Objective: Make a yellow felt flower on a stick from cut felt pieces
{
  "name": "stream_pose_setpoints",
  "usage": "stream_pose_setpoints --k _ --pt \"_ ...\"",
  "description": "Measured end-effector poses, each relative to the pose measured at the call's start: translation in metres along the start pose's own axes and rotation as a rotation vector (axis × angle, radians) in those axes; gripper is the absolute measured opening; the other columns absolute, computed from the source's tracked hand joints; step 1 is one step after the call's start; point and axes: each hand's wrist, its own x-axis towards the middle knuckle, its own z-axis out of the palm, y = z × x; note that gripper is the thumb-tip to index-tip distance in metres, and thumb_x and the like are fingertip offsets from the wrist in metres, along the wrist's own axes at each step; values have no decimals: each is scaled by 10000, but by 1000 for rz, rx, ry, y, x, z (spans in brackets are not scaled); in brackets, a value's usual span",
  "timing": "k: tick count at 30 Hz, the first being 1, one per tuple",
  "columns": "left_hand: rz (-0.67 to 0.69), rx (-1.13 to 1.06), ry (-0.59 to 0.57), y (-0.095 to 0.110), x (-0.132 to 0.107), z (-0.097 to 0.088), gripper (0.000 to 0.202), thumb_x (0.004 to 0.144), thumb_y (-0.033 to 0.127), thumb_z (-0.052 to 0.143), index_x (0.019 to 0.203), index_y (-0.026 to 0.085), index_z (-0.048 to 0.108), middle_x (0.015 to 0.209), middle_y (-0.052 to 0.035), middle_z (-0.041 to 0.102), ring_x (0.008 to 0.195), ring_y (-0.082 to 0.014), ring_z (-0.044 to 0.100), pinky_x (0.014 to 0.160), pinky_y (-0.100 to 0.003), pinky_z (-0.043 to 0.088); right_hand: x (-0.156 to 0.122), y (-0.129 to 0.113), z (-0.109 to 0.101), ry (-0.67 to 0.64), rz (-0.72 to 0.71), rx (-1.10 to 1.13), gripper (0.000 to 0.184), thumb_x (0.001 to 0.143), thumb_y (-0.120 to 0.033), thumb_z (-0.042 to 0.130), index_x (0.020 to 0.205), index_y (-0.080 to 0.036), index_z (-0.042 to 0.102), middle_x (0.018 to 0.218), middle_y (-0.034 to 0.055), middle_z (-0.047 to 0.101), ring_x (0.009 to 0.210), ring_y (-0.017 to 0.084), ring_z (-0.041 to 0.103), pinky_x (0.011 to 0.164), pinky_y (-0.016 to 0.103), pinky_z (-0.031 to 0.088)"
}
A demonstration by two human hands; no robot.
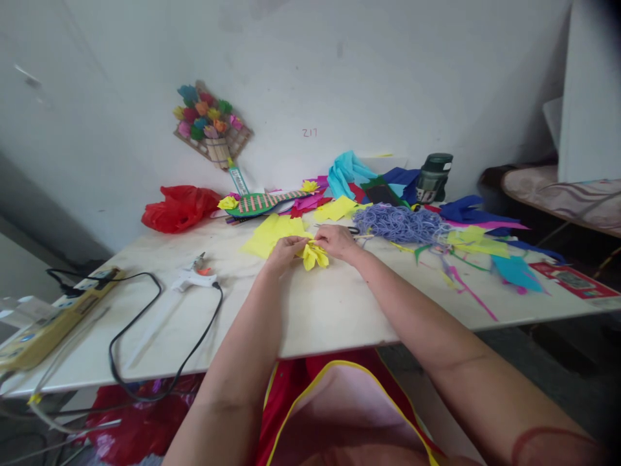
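Fingers: Those of the left hand (286,251) and right hand (338,243) pinch the gathered upper end of a yellow paper flower (315,257), their tips almost meeting.
Paper at risk: The thin petals look likely to tear or crease if pinched or twisted too hard; too loose a hold could let the gathers spring open.
Glue-gun cord: A black cord (158,285) loops over the near edge of the surface (339,317); a snagged arm might drag the white glue gun (196,277) with it. Whether the gun is hot cannot be told.
Scissors: Partly hidden just beyond the right hand, the scissors (354,230) could nick knuckles or paper should that hand push forward.
Yellow flower: Bright, matte and crinkled, its petals flare downward, toward the wearer, from a narrow bunched base; the fingers cover much of that base.
Place: The flower is held between the hands just over the middle of the surface, in front of a flat yellow sheet (272,233) and left of a heap of purple-blue yarn (402,223).
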Motion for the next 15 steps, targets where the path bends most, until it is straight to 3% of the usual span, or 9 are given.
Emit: stream_pose_setpoints --k 10,15 --pt "-22 42 26 2 1 0 547 499 607 917 669 158 655 612 -12 651 586 -140 575 601 -272 438 -1 -2 0 -18 -14 -30 129 921 -200 655 897 -208 782 985 72 780 904 198 659 710 281 375" --pt "23 80 37 1 1 0 495 588 587 885 661 156 654 604 -1 619 581 -124 549 605 -263 401 -1 1 0 -67 5 29 159 926 -224 674 1022 -200 798 997 69 789 900 188 671 729 266 397"
